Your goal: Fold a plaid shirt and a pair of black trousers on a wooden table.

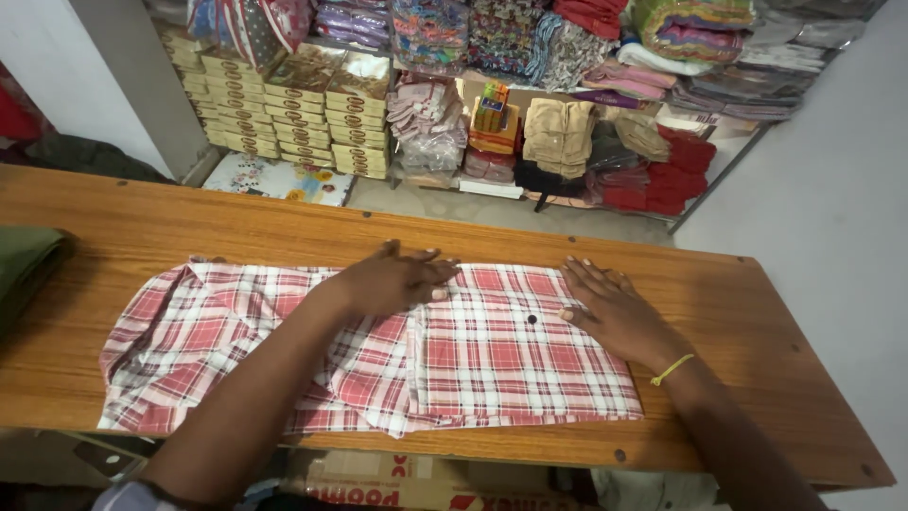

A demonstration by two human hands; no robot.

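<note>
Here a red-and-white checked shirt (284,350) lies spread flat on a long wooden table (757,360), its length running left to right, with its near hem close to the table's front edge. A small dark button shows on the cloth near the right side. The left hand (392,279) rests palm down on the upper middle of the shirt, fingers stretched out and pointing right, gripping nothing. The right hand (610,308) also lies flat and open, pressing the shirt's right part close to its far edge; a thin yellow band (672,369) circles that wrist. Both forearms cross over the shirt and hide parts of its middle and lower right, and a folded-over flap near the centre makes the garment's outline hard to read.

At the table's left edge a dark green cloth (24,265) is cut off by the frame. Below the table's front edge a brown cardboard box (416,487) with red print is only partly seen.

Beyond the table, stacks of flat yellow-and-brown boxes (312,118) stand on the floor at the left, a white flowered flat package (274,180) lying before them. Shelves (719,180) hold folded fabrics in pink, tan and red, many in clear wrapping; a small orange-and-green carton (490,104) stands among them.
</note>
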